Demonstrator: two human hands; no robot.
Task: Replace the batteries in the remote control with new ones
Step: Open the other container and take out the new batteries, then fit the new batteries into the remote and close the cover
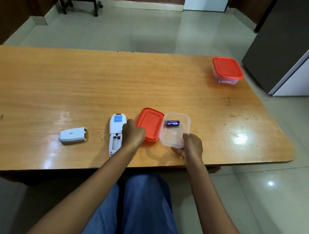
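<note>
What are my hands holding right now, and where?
Right hand holds the clear container by its near corner. Left hand is closed beside the remote; its contents cannot be told.

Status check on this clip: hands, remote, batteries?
Left hand closed beside remote, compartment open, cover off to the side. Right hand gripping clear box, blue battery inside. Nothing blocking.

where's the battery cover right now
In the head view the battery cover lies flat on the table, alone to the left of the remote and apart from it, with neither hand touching it.
</note>
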